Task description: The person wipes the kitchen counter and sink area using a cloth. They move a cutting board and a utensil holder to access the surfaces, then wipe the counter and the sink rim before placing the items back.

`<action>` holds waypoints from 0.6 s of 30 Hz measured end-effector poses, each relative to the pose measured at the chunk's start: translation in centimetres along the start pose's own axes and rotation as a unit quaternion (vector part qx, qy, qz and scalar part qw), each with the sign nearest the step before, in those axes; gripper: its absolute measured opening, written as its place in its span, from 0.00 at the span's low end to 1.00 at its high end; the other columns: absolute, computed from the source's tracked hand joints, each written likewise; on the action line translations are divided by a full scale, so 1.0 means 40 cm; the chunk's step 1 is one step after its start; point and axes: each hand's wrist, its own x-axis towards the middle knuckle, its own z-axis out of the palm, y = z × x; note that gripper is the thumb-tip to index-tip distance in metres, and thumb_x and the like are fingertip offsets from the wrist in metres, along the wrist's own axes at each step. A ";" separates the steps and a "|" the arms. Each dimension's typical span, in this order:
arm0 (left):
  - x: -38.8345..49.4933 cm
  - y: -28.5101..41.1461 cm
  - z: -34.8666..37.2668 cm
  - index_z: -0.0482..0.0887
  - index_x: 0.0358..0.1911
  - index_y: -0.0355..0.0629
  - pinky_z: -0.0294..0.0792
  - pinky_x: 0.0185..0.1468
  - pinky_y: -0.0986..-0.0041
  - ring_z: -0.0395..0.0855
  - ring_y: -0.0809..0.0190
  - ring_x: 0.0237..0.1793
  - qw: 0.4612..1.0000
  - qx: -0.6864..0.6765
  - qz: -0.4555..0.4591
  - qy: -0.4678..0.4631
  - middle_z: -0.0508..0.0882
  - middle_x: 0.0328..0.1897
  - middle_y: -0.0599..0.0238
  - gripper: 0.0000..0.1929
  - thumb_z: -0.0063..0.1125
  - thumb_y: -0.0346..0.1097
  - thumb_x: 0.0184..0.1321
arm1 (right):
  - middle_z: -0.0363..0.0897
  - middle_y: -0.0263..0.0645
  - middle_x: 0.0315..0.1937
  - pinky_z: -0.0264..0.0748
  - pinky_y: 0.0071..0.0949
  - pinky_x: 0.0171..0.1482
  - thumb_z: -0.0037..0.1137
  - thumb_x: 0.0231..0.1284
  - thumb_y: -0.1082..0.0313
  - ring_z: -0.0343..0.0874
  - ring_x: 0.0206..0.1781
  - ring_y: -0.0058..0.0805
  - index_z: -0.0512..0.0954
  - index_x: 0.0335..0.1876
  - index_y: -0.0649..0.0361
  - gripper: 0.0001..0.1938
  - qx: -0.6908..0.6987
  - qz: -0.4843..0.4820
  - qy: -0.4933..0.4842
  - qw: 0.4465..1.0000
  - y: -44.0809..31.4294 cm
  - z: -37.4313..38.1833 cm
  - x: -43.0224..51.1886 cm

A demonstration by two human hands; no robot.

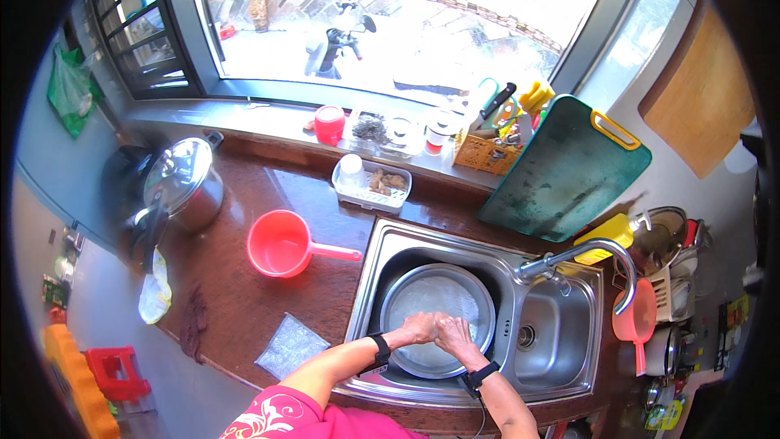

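Note:
A round metal basin point(436, 292) with cloudy water in it stands in the left, larger bowl of the steel sink point(381, 244). Over the basin my left hand point(419, 327) and my right hand point(453, 333) meet, with fingers curled and knuckles together. Whether anything is between them cannot be made out. Both wrists wear black bands. A curved chrome faucet point(594, 244) points toward the right side, past the smaller bowl point(551, 335). Left of the sink, a grey scouring cloth point(292, 346) lies flat near the counter edge.
On the wooden counter point(225, 292) stand a red plastic dipper point(280, 244), a steel pot point(186, 186) and a white tray point(372, 198) with ginger-like roots. A green cutting board point(570, 174) leans behind the faucet. Dishes and a pink dipper point(635, 311) are at the right.

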 end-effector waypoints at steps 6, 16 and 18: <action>-0.028 -0.002 -0.009 0.81 0.38 0.43 0.75 0.39 0.55 0.83 0.43 0.36 0.993 0.064 0.075 0.061 0.83 0.32 0.45 0.14 0.55 0.41 0.51 | 0.79 0.54 0.27 0.77 0.44 0.38 0.56 0.42 0.67 0.81 0.33 0.51 0.76 0.33 0.63 0.11 0.034 0.102 -0.047 0.993 -0.011 0.012 -0.004; -0.027 -0.013 0.007 0.84 0.21 0.39 0.75 0.31 0.59 0.84 0.46 0.27 0.961 0.179 0.171 0.120 0.83 0.24 0.47 0.07 0.57 0.35 0.45 | 0.79 0.55 0.31 0.75 0.47 0.43 0.54 0.45 0.62 0.79 0.39 0.55 0.80 0.34 0.60 0.13 0.189 0.226 -0.026 0.955 -0.019 0.071 -0.040; -0.023 -0.013 0.005 0.83 0.21 0.40 0.76 0.30 0.59 0.84 0.47 0.27 0.959 0.186 0.182 0.111 0.83 0.23 0.47 0.07 0.56 0.36 0.45 | 0.79 0.55 0.31 0.75 0.46 0.43 0.53 0.46 0.61 0.78 0.39 0.55 0.79 0.33 0.61 0.12 0.219 0.239 -0.027 0.946 -0.020 0.074 -0.044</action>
